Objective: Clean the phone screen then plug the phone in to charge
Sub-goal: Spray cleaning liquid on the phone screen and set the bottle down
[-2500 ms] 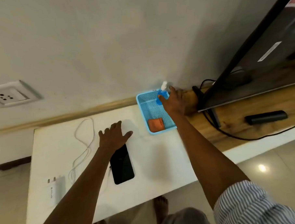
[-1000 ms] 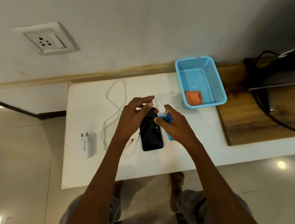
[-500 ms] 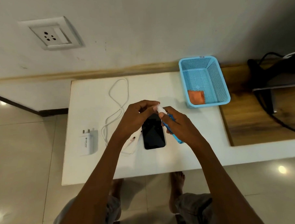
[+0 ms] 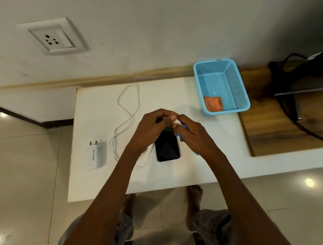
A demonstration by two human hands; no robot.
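A black phone [image 4: 167,147] lies screen up on the white table [image 4: 174,96]. Above it my right hand [image 4: 194,135] grips a small blue spray bottle [image 4: 180,134], mostly hidden in my fingers. My left hand [image 4: 152,127] pinches the bottle's white cap [image 4: 177,121] at the top. A white charging cable [image 4: 127,112] lies looped left of the phone, and a white charger plug [image 4: 95,155] lies further left. An orange cloth [image 4: 212,103] sits in the blue basket [image 4: 236,82] at the back right.
A wall socket [image 4: 55,39] is on the wall at the upper left. Right of the white table is a wooden surface [image 4: 279,132] with black cables and a screen's edge. My bare feet stand on the tiled floor under the table's front edge.
My right hand took the spray bottle from the basket and brought it over the phone. My left hand left the phone and came up to pinch the cap.
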